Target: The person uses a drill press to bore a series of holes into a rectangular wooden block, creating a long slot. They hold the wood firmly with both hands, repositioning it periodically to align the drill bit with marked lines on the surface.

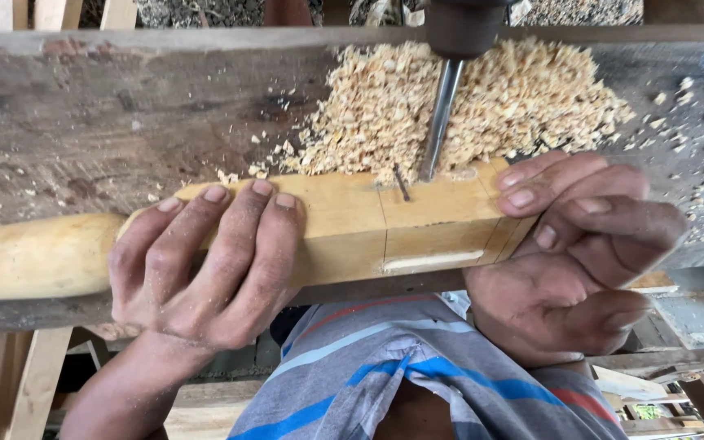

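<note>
1. A pale wood piece point(344, 224), squared at one end and rounded toward the other, lies on the worn grey tabletop point(107, 122) near its close edge.
2. Its long axis runs left to right; the rounded end points left, the squared end right.
3. The left hand point(205, 261) lies over the middle of the piece, fingers curled over its top edge and pressed on it.
4. The right hand point(580, 244) is clamped around the squared end, fingers wrapped over the top.
5. A drill bit point(440, 122) comes down onto the top face just beside the right hand's fingers.
6. A heap of wood shavings point(466, 106) sits just behind the piece, around the bit.
7. The drill body is cut off at the upper frame edge; the left hand hides part of the piece.
8. A striped shirt point(417, 375) shows below the tabletop.
</note>
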